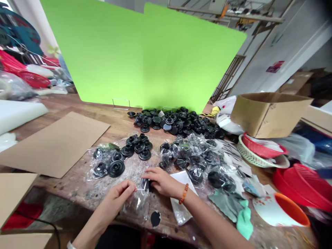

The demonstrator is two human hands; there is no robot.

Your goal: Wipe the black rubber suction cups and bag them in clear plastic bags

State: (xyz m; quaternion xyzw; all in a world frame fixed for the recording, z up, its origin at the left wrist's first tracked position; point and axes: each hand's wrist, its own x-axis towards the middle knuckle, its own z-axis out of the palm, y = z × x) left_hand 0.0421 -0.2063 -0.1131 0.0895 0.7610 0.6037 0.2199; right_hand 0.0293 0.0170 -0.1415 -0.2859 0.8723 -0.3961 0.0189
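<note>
My left hand (119,194) is closed in a pinch at the edge of a clear plastic bag (140,202) near the table's front. Just right of it, my right hand (162,181), with an orange bead bracelet at the wrist, is closed on a black round part (145,184). That part sits at the bag's mouth, mostly covered by my fingers; how far inside it is I cannot tell. Beyond my hands lies a small group of bare black stepped discs (140,147). Next to my right forearm is a stack of flat clear bags (183,204).
A large heap of black parts (178,122) lies before a green board (145,55). Bagged parts (197,155) sit at right, near teal cloths (229,205) and a white tape roll (269,209). Cardboard (59,141) lies left; a carton (269,112) stands on baskets (255,155).
</note>
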